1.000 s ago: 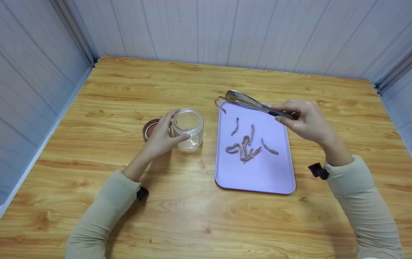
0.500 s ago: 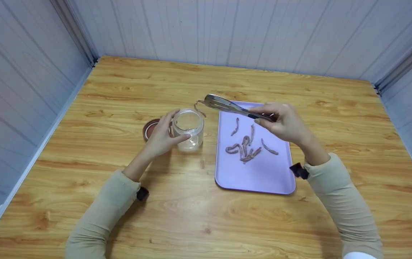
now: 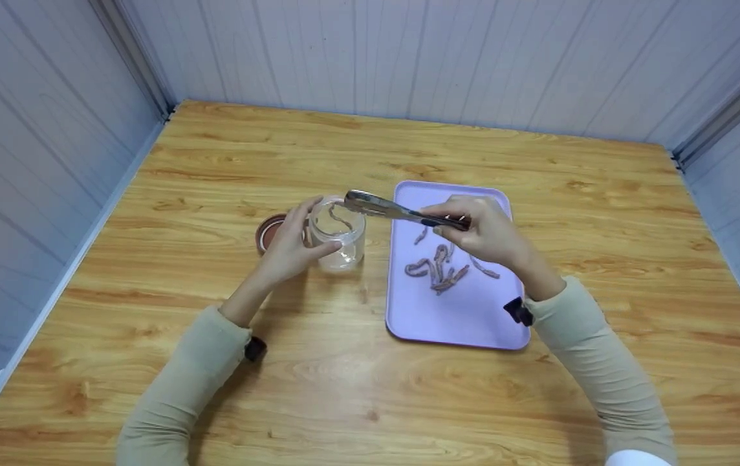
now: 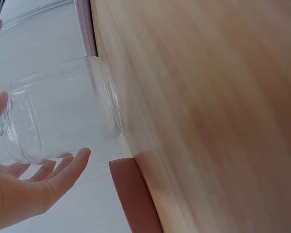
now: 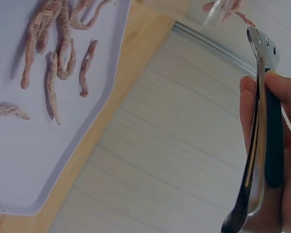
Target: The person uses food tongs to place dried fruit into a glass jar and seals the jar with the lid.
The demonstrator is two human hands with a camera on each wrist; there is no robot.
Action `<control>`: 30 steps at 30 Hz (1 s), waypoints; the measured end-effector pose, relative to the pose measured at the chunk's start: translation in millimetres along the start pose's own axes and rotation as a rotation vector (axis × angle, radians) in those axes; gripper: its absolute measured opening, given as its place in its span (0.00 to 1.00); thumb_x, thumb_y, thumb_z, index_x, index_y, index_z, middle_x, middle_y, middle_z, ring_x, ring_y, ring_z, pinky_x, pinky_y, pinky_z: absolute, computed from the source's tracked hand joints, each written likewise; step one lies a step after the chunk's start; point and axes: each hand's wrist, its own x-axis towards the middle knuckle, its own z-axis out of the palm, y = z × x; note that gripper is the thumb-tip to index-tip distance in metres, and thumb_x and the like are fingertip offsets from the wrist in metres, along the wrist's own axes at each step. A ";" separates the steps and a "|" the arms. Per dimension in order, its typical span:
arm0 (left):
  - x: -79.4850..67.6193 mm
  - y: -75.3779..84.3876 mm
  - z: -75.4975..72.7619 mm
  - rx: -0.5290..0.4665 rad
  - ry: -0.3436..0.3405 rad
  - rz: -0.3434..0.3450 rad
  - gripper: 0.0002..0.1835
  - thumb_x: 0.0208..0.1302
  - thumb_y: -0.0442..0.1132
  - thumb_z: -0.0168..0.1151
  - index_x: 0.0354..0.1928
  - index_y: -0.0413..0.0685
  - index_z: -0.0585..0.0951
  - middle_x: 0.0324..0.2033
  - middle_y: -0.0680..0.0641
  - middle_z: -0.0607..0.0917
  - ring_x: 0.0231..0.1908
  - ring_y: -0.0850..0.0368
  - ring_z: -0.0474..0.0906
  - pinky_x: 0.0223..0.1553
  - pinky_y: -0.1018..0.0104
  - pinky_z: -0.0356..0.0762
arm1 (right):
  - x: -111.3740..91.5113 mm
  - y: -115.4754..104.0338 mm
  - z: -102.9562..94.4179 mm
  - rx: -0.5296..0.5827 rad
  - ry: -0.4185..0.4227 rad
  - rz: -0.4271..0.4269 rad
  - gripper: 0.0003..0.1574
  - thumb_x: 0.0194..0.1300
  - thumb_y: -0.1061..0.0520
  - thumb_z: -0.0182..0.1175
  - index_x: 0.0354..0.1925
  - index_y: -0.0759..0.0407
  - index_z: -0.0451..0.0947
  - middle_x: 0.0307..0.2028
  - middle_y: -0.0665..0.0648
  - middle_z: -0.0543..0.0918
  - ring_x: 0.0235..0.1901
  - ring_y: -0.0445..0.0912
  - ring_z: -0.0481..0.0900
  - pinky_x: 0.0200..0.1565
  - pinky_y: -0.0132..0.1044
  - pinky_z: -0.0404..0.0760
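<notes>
My left hand (image 3: 289, 249) grips a clear jar (image 3: 344, 259), thumb and fingers around its side near the rim. The jar (image 4: 63, 107) stands upright on the table, its mouth uncovered. In my right hand (image 3: 489, 233) is a pair of metal tongs (image 3: 386, 208) with dark grips, its tips over the jar's right rim. From the tips of the tongs (image 5: 266, 53) hangs a thin, brownish, wrinkled strip (image 3: 339, 219), which overlaps the jar's mouth in the head view. Several similar strips (image 3: 451, 281) lie on a purple tray (image 3: 454, 327) beneath the right forearm.
A reddish-brown lid (image 3: 268, 228) lies on the table (image 3: 318, 388) just left of the jar, partly behind my left hand. White panelled walls (image 3: 383, 58) enclose the table at the back and sides.
My right hand has moved left from over the tray, carrying the strip in the tongs to the jar's mouth and lowering it there. The left hand and jar have stayed in place.
</notes>
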 end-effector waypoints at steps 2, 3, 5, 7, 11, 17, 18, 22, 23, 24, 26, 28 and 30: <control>-0.2 -0.1 0.1 -0.001 0.002 -0.001 0.43 0.51 0.44 0.69 0.67 0.47 0.58 0.60 0.40 0.63 0.58 0.48 0.61 0.56 0.51 0.63 | -0.7 2.3 2.1 -0.020 -0.004 -0.005 0.19 0.55 0.70 0.60 0.46 0.62 0.80 0.28 0.58 0.81 0.19 0.41 0.66 0.20 0.29 0.66; -0.3 -0.2 0.1 -0.001 0.003 -0.001 0.43 0.51 0.44 0.69 0.67 0.47 0.58 0.60 0.40 0.62 0.58 0.48 0.61 0.56 0.51 0.62 | -0.8 3.6 3.1 -0.031 -0.005 -0.012 0.19 0.55 0.69 0.60 0.47 0.61 0.80 0.28 0.57 0.81 0.19 0.41 0.66 0.20 0.29 0.66; -0.5 -0.6 0.3 0.002 0.000 -0.004 0.44 0.51 0.45 0.69 0.67 0.48 0.57 0.61 0.41 0.62 0.59 0.48 0.60 0.57 0.52 0.61 | -1.1 5.0 5.0 -0.057 -0.003 -0.019 0.18 0.55 0.68 0.61 0.46 0.59 0.81 0.27 0.54 0.80 0.19 0.40 0.66 0.20 0.30 0.65; -1.1 -0.7 0.2 0.007 -0.004 -0.006 0.44 0.51 0.47 0.69 0.67 0.48 0.57 0.61 0.41 0.62 0.60 0.49 0.59 0.58 0.52 0.59 | -1.6 6.0 6.6 -0.079 -0.004 -0.022 0.18 0.55 0.67 0.62 0.46 0.59 0.81 0.26 0.51 0.79 0.19 0.40 0.66 0.20 0.31 0.65; -1.7 -1.3 -0.3 0.005 -0.008 -0.011 0.45 0.50 0.48 0.69 0.67 0.48 0.57 0.61 0.42 0.62 0.60 0.49 0.58 0.58 0.52 0.59 | -2.8 8.0 8.4 -0.098 -0.005 -0.023 0.18 0.55 0.66 0.62 0.46 0.58 0.81 0.26 0.49 0.79 0.19 0.39 0.65 0.21 0.32 0.64; -1.3 -1.3 -0.1 -0.001 -0.002 -0.002 0.44 0.50 0.47 0.69 0.67 0.48 0.57 0.61 0.41 0.62 0.60 0.49 0.59 0.58 0.53 0.59 | -5.7 8.8 7.2 -0.069 0.013 -0.003 0.19 0.55 0.66 0.62 0.48 0.58 0.80 0.29 0.51 0.80 0.20 0.40 0.68 0.22 0.32 0.67; -1.1 -1.3 0.1 0.001 -0.001 -0.002 0.44 0.51 0.47 0.69 0.67 0.48 0.57 0.61 0.41 0.62 0.60 0.48 0.59 0.58 0.52 0.59 | -6.0 8.6 6.7 -0.068 0.018 0.001 0.20 0.55 0.66 0.63 0.48 0.58 0.80 0.29 0.52 0.81 0.20 0.40 0.68 0.22 0.32 0.68; -0.8 -1.3 0.3 0.005 0.003 -0.004 0.44 0.51 0.46 0.69 0.67 0.48 0.57 0.61 0.41 0.62 0.60 0.48 0.59 0.59 0.52 0.57 | -6.8 6.0 2.6 -0.056 0.036 0.014 0.21 0.54 0.69 0.62 0.48 0.61 0.79 0.31 0.55 0.81 0.20 0.42 0.68 0.22 0.31 0.68; -0.6 -1.3 0.4 0.005 0.004 -0.004 0.44 0.51 0.46 0.69 0.67 0.47 0.57 0.61 0.41 0.63 0.60 0.48 0.59 0.59 0.52 0.57 | -7.0 4.1 1.0 -0.055 0.043 0.014 0.21 0.54 0.70 0.62 0.48 0.63 0.79 0.31 0.57 0.81 0.21 0.43 0.68 0.22 0.31 0.67; -0.5 -1.4 0.5 0.006 0.004 -0.005 0.44 0.51 0.46 0.69 0.67 0.48 0.57 0.60 0.41 0.63 0.60 0.48 0.59 0.59 0.52 0.57 | -6.9 -1.5 -1.6 -0.055 0.046 0.014 0.20 0.54 0.71 0.62 0.48 0.65 0.79 0.31 0.59 0.81 0.21 0.44 0.68 0.22 0.30 0.67; -0.1 -1.5 0.5 0.005 0.006 -0.002 0.44 0.51 0.46 0.69 0.67 0.47 0.58 0.60 0.41 0.63 0.59 0.48 0.60 0.59 0.52 0.57 | -7.2 -13.0 -7.5 -0.055 0.052 0.017 0.20 0.53 0.73 0.61 0.47 0.68 0.78 0.32 0.62 0.81 0.20 0.45 0.68 0.21 0.29 0.67; 0.2 -1.8 0.5 0.001 0.005 0.001 0.44 0.51 0.46 0.69 0.67 0.47 0.58 0.60 0.41 0.63 0.59 0.48 0.60 0.58 0.53 0.58 | -8.7 -23.2 -13.7 -0.052 0.065 0.018 0.20 0.53 0.75 0.60 0.46 0.72 0.77 0.31 0.65 0.80 0.20 0.43 0.67 0.21 0.28 0.66; 0.2 -2.0 0.4 -0.003 0.005 0.005 0.44 0.51 0.46 0.69 0.67 0.47 0.58 0.60 0.40 0.63 0.59 0.48 0.60 0.58 0.53 0.59 | -11.0 -32.0 -20.1 -0.067 0.077 0.028 0.19 0.53 0.75 0.60 0.46 0.73 0.77 0.32 0.65 0.80 0.19 0.43 0.66 0.20 0.28 0.65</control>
